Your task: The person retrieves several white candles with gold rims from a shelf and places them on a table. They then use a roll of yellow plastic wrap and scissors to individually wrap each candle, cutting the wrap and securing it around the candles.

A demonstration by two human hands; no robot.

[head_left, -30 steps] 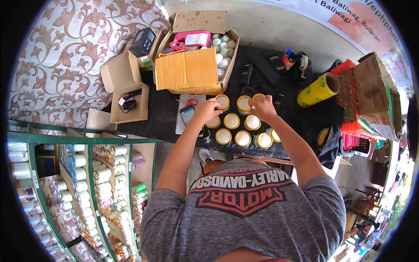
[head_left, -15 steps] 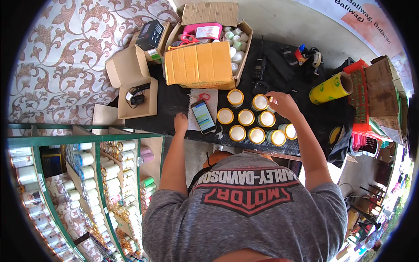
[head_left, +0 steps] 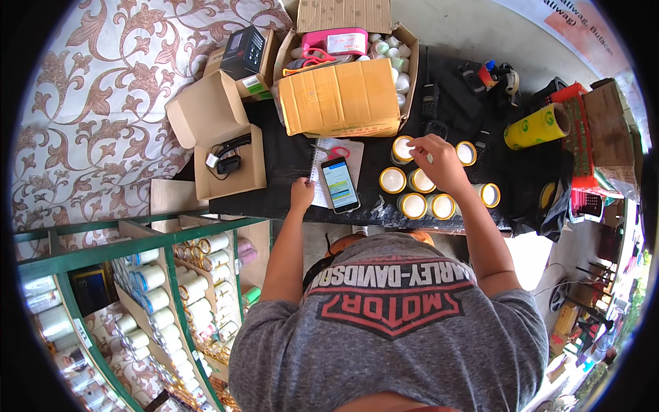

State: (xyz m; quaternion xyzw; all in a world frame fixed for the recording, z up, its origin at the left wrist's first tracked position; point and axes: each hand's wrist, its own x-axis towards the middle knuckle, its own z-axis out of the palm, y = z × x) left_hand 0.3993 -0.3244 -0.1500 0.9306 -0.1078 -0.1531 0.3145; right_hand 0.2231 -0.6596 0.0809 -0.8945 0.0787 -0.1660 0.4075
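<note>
Several white candles in glass jars with gold rims stand grouped on the black-covered table. My right hand [head_left: 439,163] reaches over them, its thumb and fingers pinched at the right edge of the far candle jar [head_left: 402,149]. Whatever the pinch holds is hidden. Another candle jar [head_left: 466,153] stands just right of this hand, and my forearm covers part of the group. My left hand [head_left: 301,195] lies curled at the table's near edge, beside a spiral notebook [head_left: 320,193]. What its fingers hold, if anything, does not show. A lit phone [head_left: 340,185] rests partly on the notebook.
Behind the notebook stands a carton [head_left: 340,99] of small white containers, red scissors on top. An open cardboard box [head_left: 230,165] holds a black cable. A handheld radio [head_left: 430,101] and a yellow roll [head_left: 537,128] stand farther right. Green-framed shelves [head_left: 137,242] of jars fill the lower left.
The view has shifted, moving the table's contents rightward in the picture. Relative to the phone, my right hand has moved left to the far jar. My left hand stays by the notebook.
</note>
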